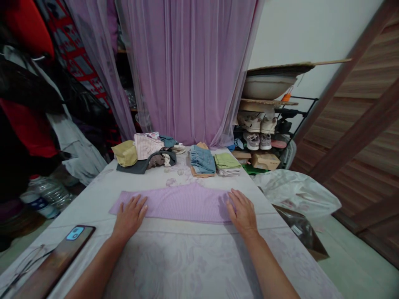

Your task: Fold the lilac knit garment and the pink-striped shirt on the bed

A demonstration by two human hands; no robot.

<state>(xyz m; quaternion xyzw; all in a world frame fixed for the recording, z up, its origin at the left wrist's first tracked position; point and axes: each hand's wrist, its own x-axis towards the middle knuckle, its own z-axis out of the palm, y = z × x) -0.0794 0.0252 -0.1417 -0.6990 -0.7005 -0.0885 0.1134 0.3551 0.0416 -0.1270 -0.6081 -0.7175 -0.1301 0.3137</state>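
A lilac ribbed garment (187,203), apparently folded in half lengthwise into a long strip, lies flat across the covered table (174,257). My left hand (131,211) rests on its left part, palm down with the fingers spread. On the right end of the strip lies my right hand (242,209), its fingers stretched out and touching the fabric. Neither hand grips anything. What kind of garment it is, I cannot tell for certain.
Behind it sit a loose clothes pile (148,151), folded denim (202,160) and a folded green cloth (227,161). A phone (59,257) lies at the near left. Right of the table are a shoe rack (264,124), a plastic bag (296,189) and an open cardboard box (314,243).
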